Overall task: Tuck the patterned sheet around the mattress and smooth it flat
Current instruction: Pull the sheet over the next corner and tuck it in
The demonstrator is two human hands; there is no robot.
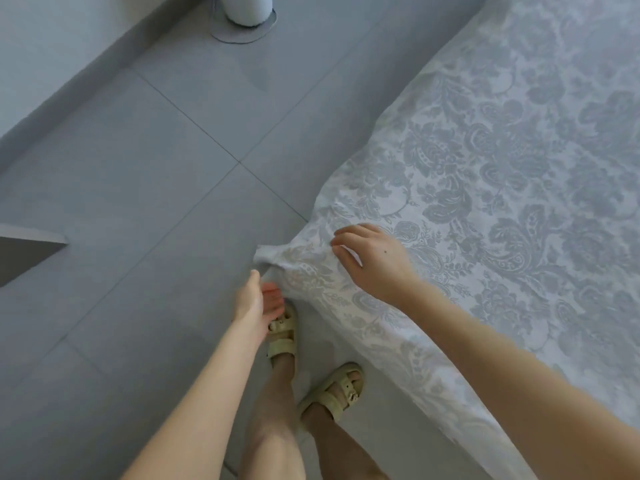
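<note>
Standing right at the bed's corner here, beige sandals (282,336) on the grey tile floor (156,202), toes just beside the hanging cloth. The left hand (258,301) is low next to the drop, fingers fairly straight and holding nothing. It's blurry, so I can't tell if they touch the fabric.

The right hand (370,261) sits on top near the corner, fingers spread and bent, tips pressing into the patterned sheet (502,168). The sheet covers the whole mattress top and hangs loose down the near side. One loose corner flap (273,256) sticks out past the edge, with creases fanning from it.

Plenty of open floor to the left. Far back, a white cylinder (244,8) stands on a round base.
</note>
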